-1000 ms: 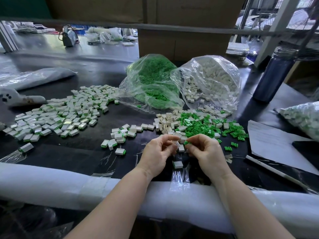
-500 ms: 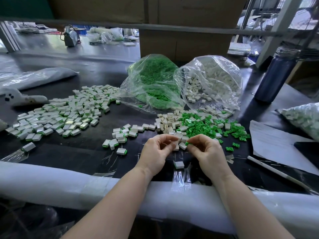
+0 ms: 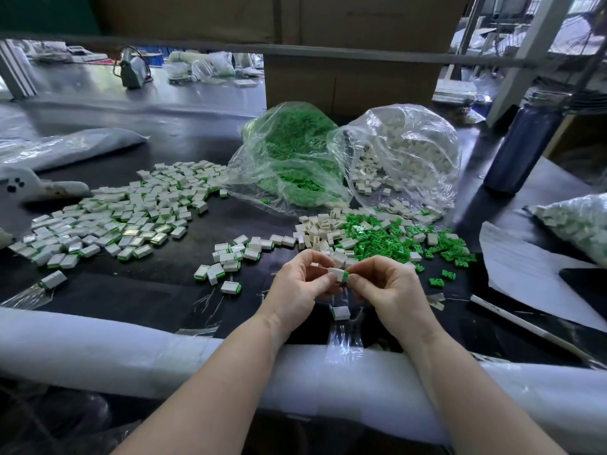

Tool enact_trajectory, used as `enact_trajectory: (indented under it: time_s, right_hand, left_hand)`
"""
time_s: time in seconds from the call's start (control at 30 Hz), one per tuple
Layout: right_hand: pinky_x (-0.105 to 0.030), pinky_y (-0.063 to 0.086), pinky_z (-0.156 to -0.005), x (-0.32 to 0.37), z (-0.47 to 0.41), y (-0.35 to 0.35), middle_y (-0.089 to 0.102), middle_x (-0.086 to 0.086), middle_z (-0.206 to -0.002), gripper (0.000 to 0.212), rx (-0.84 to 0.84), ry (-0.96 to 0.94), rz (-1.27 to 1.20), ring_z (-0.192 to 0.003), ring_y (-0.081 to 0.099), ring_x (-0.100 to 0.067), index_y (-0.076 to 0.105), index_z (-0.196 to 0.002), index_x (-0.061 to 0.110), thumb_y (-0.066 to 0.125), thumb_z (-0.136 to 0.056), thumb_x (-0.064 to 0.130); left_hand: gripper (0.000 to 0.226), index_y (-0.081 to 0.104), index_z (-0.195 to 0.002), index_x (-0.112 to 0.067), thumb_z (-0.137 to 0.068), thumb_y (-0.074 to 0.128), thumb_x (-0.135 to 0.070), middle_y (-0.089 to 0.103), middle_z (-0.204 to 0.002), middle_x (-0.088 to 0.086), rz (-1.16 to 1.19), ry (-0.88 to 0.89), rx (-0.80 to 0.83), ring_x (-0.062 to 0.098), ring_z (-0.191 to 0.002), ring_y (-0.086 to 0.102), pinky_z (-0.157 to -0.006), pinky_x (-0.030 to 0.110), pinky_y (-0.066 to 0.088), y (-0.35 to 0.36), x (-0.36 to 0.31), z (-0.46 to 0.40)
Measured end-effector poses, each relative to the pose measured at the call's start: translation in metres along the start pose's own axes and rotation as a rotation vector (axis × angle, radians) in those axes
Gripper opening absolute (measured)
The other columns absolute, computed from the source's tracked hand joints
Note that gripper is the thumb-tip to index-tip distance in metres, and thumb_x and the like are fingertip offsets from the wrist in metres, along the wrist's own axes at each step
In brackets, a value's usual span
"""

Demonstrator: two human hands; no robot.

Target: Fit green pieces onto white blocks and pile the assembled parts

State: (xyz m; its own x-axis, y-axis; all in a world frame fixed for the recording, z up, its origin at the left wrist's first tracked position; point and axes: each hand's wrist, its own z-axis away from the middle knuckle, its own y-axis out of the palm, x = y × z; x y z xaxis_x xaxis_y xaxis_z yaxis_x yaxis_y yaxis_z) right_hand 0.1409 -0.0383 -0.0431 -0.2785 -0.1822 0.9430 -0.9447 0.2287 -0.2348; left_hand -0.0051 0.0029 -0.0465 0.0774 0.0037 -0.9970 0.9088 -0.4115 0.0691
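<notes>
My left hand [image 3: 300, 284] pinches a white block [image 3: 336, 274] just above the dark table. My right hand [image 3: 391, 290] pinches the green piece [image 3: 347, 276] at that block's right end, pressed against it. Behind my hands lies a heap of loose white blocks [image 3: 317, 233] and loose green pieces [image 3: 387, 241]. One assembled part [image 3: 341, 312] lies under my hands. A big spread of assembled parts [image 3: 124, 218] covers the left of the table, with a smaller cluster [image 3: 230, 257] closer in.
Two open clear bags stand at the back, one of green pieces [image 3: 292, 159], one of white blocks [image 3: 404, 159]. A dark bottle [image 3: 522, 146] and another filled bag [image 3: 581, 224] are at the right, with white paper [image 3: 525, 274]. A white padded edge [image 3: 98, 343] runs along the front.
The white block and green piece have come together between my fingertips; earlier my hands held them slightly apart. My hands stayed in about the same place.
</notes>
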Motion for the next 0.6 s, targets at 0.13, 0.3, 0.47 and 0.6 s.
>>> enact_trajectory:
  time_s: [0.13, 0.3, 0.47, 0.6]
  right_hand:
    - [-0.016, 0.047, -0.053, -0.0007, 0.0001, 0.0001, 0.063, 0.006, -0.057, 0.021, -0.005, -0.012, -0.002, -0.052, 0.056, -0.004, 0.065, -0.069, 0.016, 0.071, -0.077, -0.003]
    - [-0.028, 0.053, -0.058, -0.0020, -0.0002, 0.0000, 0.065, 0.003, -0.062, 0.023, 0.001, 0.007, -0.011, -0.059, 0.060, -0.012, 0.065, -0.071, 0.017, 0.066, -0.081, -0.003]
    - [-0.029, 0.053, -0.062, -0.0008, 0.0002, 0.0009, 0.065, -0.006, -0.071, 0.018, 0.037, 0.035, -0.031, -0.064, 0.060, -0.016, 0.062, -0.077, 0.013, 0.066, -0.081, -0.004]
    - [-0.026, 0.052, -0.060, 0.0001, -0.0007, 0.0010, 0.063, -0.001, -0.067, 0.023, 0.046, 0.061, -0.053, -0.063, 0.058, -0.012, 0.060, -0.073, 0.013, 0.067, -0.078, -0.008]
  left_hand:
    - [0.012, 0.053, -0.089, -0.011, -0.089, 0.055, 0.001, 0.066, -0.077, 0.004, -0.002, -0.018, 0.032, 0.007, -0.061, 0.064, -0.057, 0.017, 0.051, 0.0015, -0.0024, 0.0013]
    - [0.007, 0.057, -0.093, -0.006, -0.089, 0.057, -0.001, 0.066, -0.077, 0.008, -0.055, -0.020, 0.026, 0.007, -0.060, 0.063, -0.061, 0.018, 0.053, 0.0024, -0.0021, 0.0018]
    - [0.006, 0.062, -0.092, 0.001, -0.088, 0.059, -0.002, 0.065, -0.073, 0.006, -0.117, 0.004, 0.005, 0.007, -0.060, 0.062, -0.061, 0.018, 0.052, 0.0014, -0.0017, 0.0015]
    - [0.004, 0.062, -0.086, -0.002, -0.087, 0.059, 0.000, 0.064, -0.071, 0.003, -0.140, 0.026, 0.020, 0.003, -0.059, 0.062, -0.060, 0.014, 0.049, 0.0019, -0.0016, 0.0019]
